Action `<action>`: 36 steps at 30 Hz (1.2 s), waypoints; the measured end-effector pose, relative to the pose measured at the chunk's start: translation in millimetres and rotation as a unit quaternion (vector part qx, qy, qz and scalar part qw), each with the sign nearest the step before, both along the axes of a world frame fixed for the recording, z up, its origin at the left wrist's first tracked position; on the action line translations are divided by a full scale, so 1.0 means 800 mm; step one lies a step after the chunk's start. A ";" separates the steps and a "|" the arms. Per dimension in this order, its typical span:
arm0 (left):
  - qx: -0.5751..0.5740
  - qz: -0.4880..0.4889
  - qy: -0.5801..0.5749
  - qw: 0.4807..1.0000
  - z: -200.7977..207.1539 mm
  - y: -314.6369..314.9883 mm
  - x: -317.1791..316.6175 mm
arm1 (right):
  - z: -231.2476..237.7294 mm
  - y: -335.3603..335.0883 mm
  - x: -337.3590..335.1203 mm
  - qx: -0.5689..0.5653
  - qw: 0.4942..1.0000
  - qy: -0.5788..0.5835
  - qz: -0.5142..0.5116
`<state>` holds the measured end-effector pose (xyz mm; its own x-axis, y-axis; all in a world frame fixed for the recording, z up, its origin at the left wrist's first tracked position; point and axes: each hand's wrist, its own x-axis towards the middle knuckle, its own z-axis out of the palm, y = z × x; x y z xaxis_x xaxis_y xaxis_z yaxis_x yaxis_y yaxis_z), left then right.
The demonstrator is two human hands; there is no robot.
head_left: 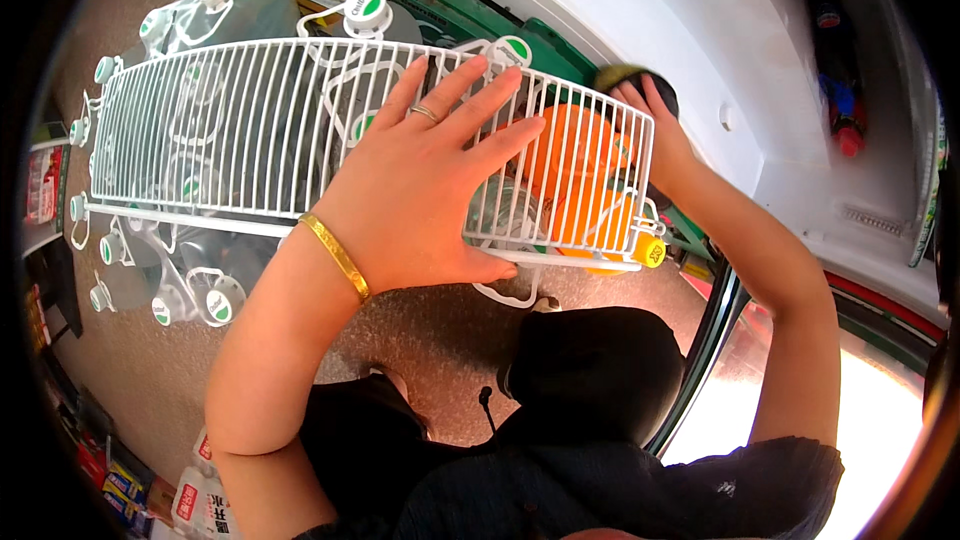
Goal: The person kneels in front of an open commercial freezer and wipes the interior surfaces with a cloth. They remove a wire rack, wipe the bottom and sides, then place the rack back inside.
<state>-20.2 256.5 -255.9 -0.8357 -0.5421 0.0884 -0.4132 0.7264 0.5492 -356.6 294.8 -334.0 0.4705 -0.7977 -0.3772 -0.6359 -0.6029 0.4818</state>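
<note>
A white wire shelf point(250, 130) is held tilted in front of me, over several large clear water bottles. My left hand point(430, 165) lies across it, fingers spread over the wires and the thumb at its near rail. At the shelf's right end, my right hand point(655, 130) presses its fingers on a dark rounded pad point(657, 90) with a yellow-green edge. Part of that pad is hidden behind the fingers. Orange bottles point(575, 155) show through the wires, one with a yellow cap point(651, 250).
Capped water bottles point(222, 295) stand on the brown floor point(420, 340) to the left. Right of me is an opened white fridge cabinet point(690, 30), with a dark bottle with a red cap point(848, 135) beyond. Packaged goods point(125, 490) lie at the lower left.
</note>
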 end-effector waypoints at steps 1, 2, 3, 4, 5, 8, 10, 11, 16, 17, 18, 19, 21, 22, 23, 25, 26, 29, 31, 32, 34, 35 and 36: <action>-0.002 0.000 0.004 1.000 -0.001 -0.001 0.000 | 0.007 0.013 -0.002 0.018 0.998 -0.052 -0.034; -0.004 0.000 0.005 1.000 -0.003 -0.001 0.001 | 0.018 0.018 -0.001 0.039 0.996 -0.059 -0.046; -0.005 0.000 0.007 1.000 -0.004 0.000 0.002 | 0.027 0.021 -0.001 0.061 0.994 -0.066 -0.059; -0.009 0.002 0.014 1.000 -0.004 0.000 0.002 | 0.033 0.023 -0.009 0.031 0.997 -0.066 -0.023; -0.009 0.002 0.014 1.000 -0.003 0.000 0.001 | 0.038 0.020 -0.015 0.019 0.993 -0.110 -0.035; -0.009 0.003 0.017 1.000 -0.002 -0.002 -0.001 | 0.068 0.022 -0.012 0.058 0.942 -0.217 -0.248; -0.009 0.009 0.012 1.000 -0.002 -0.002 -0.001 | 0.090 0.025 0.006 0.046 0.889 -0.213 -0.404; -0.010 0.011 0.010 1.000 -0.003 -0.002 -0.001 | 0.091 0.028 0.000 0.041 0.845 -0.256 -0.468; -0.007 0.005 0.018 1.000 -0.003 -0.002 0.000 | 0.135 0.038 -0.050 0.118 0.295 -0.660 -0.681; -0.007 0.006 0.013 1.000 -0.003 -0.002 0.001 | 0.139 0.039 -0.050 0.119 0.200 -0.722 -0.651; -0.007 0.008 0.007 1.000 -0.004 -0.002 0.002 | 0.133 0.038 -0.054 0.069 0.261 -0.750 -0.603; -0.008 0.004 0.005 1.000 -0.004 -0.002 -0.001 | 0.126 0.035 -0.035 -0.009 0.319 -0.755 -0.574; -0.007 0.004 0.001 1.000 -0.001 -0.003 -0.002 | 0.094 0.029 -0.006 -0.022 0.525 -0.686 -0.503; -0.006 0.003 0.000 1.000 0.000 -0.004 -0.001 | 0.080 0.019 0.010 -0.044 0.740 -0.565 -0.363; -0.006 0.001 -0.001 1.000 0.002 -0.005 -0.001 | 0.067 0.005 0.019 -0.066 0.894 -0.398 -0.193; -0.004 -0.002 0.006 1.000 0.003 -0.006 -0.002 | 0.032 -0.020 0.014 -0.063 0.980 -0.188 -0.005; -0.001 0.000 0.010 1.000 0.002 -0.005 -0.001 | 0.021 -0.035 0.018 -0.047 0.988 -0.148 0.025; 0.008 0.017 0.012 1.000 -0.001 -0.003 0.003 | 0.006 -0.096 0.063 -0.097 0.990 -0.062 0.085; 0.002 0.018 0.015 1.000 -0.003 -0.006 0.003 | 0.006 -0.141 0.076 -0.087 0.984 -0.083 0.135; 0.005 0.021 0.015 1.000 -0.003 -0.007 0.004 | 0.009 -0.160 0.086 -0.062 0.984 -0.065 0.151; 0.020 0.017 0.022 0.999 -0.004 -0.005 0.003 | 0.015 -0.195 0.102 -0.047 0.981 -0.045 0.183; 0.024 0.017 0.026 0.999 -0.003 -0.005 0.002 | 0.015 -0.216 0.113 -0.062 0.976 -0.047 0.204; 0.028 0.014 0.026 0.999 -0.002 -0.005 0.002 | 0.014 -0.229 0.124 -0.076 0.970 -0.049 0.224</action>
